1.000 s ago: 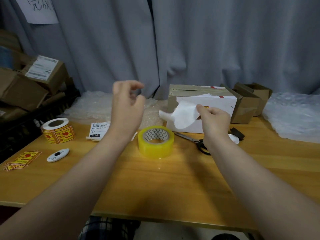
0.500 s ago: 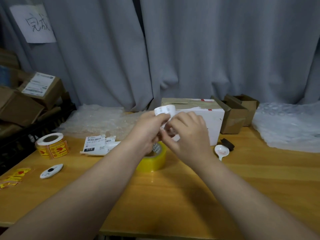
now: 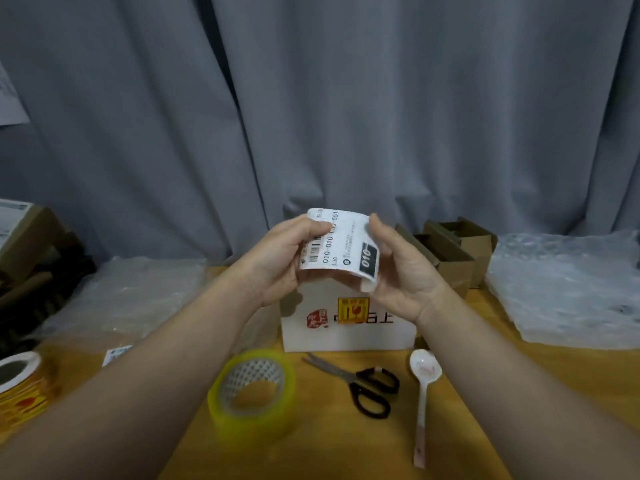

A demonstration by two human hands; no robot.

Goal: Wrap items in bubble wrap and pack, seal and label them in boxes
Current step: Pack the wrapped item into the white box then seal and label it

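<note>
Both hands hold a white shipping label (image 3: pixel 341 247) with a barcode and a black "010" mark, raised above the white box (image 3: pixel 349 329). My left hand (image 3: pixel 278 258) pinches its left edge and my right hand (image 3: pixel 398 271) grips its right edge, so the label curves between them. The box stands on the wooden table (image 3: pixel 519 382) and carries a yellow fragile sticker (image 3: pixel 352 309) on its front. The label and hands hide the top of the box.
In front of the box lie a yellow-tinted tape roll (image 3: pixel 252 388), black-handled scissors (image 3: pixel 363 384) and a white spoon (image 3: pixel 424 393). A fragile-sticker roll (image 3: pixel 19 382) sits at the left edge. Bubble wrap lies left (image 3: pixel 124 292) and right (image 3: pixel 568 292). Small brown boxes (image 3: pixel 457 251) stand behind.
My left hand came over to join my right hand on the label. Both hands lifted it and turned its printed side toward me. The view has moved closer to the box.
</note>
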